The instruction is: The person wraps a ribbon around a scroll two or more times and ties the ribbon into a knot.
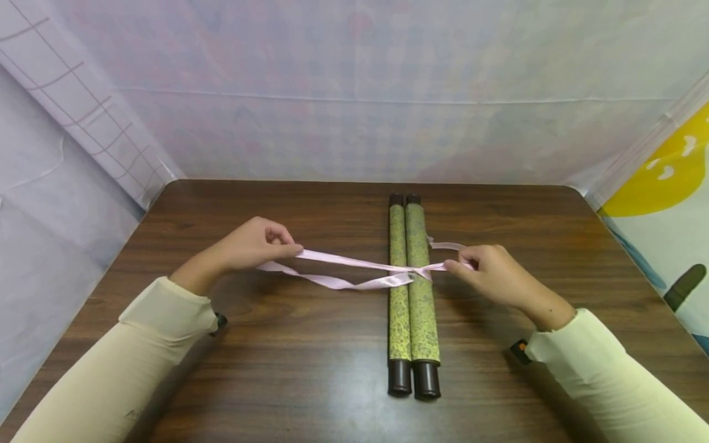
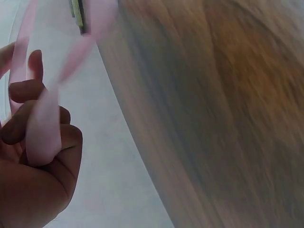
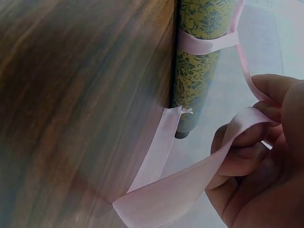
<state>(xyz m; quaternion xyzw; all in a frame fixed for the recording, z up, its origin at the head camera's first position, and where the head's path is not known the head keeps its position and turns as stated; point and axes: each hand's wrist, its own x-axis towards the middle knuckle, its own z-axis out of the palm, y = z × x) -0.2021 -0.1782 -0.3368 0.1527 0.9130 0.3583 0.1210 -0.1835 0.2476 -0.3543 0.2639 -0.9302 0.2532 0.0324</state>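
The right fingers (image 3: 244, 161) pinch a pink ribbon (image 3: 175, 185) that crosses a flower-patterned roll (image 3: 197, 71) beside wood grain (image 3: 85, 95).

A brown wood-grain table (image 1: 266, 344) with rounded far corners spreads across the scene, light gleaming on its near part. Beyond its far edge hangs a pale sheet (image 1: 354, 123) with faint pinkish checks. On the left is a whitish cloth (image 1: 50, 184) with a gridded strip (image 1: 83, 98); on the right, a pale covering (image 1: 659, 246) bears a yellow shape (image 1: 659, 175) and a dark green patch (image 1: 685, 288)
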